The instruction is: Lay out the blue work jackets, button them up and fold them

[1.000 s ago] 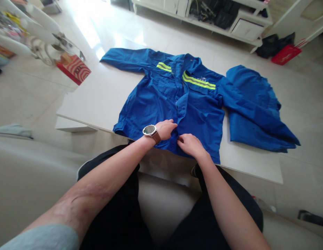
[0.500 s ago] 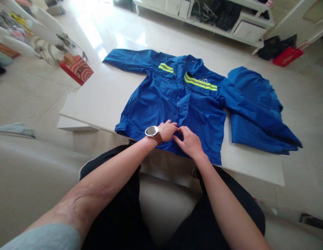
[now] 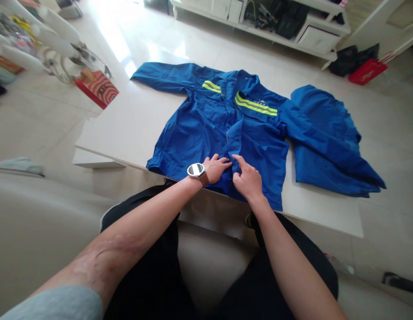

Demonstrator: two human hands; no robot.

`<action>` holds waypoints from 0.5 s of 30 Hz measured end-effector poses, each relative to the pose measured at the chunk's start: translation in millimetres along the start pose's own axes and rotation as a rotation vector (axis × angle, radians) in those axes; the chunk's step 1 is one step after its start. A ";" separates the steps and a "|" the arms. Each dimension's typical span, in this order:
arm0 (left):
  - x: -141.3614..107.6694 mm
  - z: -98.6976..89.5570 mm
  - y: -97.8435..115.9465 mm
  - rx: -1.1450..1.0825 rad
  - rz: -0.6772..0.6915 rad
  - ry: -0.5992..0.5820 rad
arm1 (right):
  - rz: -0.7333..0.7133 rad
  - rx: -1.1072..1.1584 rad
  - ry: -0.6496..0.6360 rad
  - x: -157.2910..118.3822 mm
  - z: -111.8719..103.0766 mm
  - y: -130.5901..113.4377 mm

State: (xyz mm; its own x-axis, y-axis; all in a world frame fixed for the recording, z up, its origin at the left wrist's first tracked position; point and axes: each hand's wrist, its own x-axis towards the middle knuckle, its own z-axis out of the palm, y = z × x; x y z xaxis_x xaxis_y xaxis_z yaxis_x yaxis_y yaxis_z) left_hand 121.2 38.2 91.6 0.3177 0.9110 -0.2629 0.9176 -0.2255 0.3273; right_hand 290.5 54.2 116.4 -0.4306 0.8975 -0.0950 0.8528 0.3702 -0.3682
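Observation:
A blue work jacket [image 3: 200, 133] with yellow-and-grey reflective strips lies front up, its collar pointing away from me. My left hand [image 3: 217, 170], a round watch [image 3: 196, 170] on its wrist, rests flat near the lower hem, fingers spread on the cloth left of the front opening. Just to its right, my right hand [image 3: 248, 179] touches the front placket [image 3: 234, 138] with its index finger stretched out. Its thumb is apart from that finger, and the other fingers are curled and partly hidden. The placket is folded back a little above my hands.
The jacket lies on a white table [image 3: 109, 120] whose near edge runs just before my knees. More blue cloth [image 3: 323, 111] is bunched by the right sleeve. A red patterned box [image 3: 99, 89] shows at the left, a white cabinet [image 3: 213, 13] behind, and a red bag [image 3: 368, 71] at the far right.
My right hand has shifted slightly right, apart from my left hand, and its index finger has straightened along the placket. My left hand stays on the cloth almost unmoved.

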 end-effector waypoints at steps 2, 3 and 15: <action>0.9 0.8 3.2 0.007 -0.008 0.019 | -0.015 0.028 0.000 0.9 0.8 1.9; 1.6 0.8 4.8 0.012 -0.008 0.027 | -0.019 0.045 0.004 1.6 2.1 2.9; 13.7 -2.9 19.5 0.023 -0.010 0.065 | -0.053 0.197 0.161 8.1 7.4 14.2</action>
State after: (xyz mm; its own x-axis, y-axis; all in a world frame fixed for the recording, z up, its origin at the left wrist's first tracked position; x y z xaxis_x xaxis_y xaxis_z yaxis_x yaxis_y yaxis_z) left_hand 142.8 47.3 97.0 0.2931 0.9335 -0.2066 0.9261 -0.2236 0.3038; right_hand 296.9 65.0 103.6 -0.4071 0.9105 0.0719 0.7497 0.3781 -0.5432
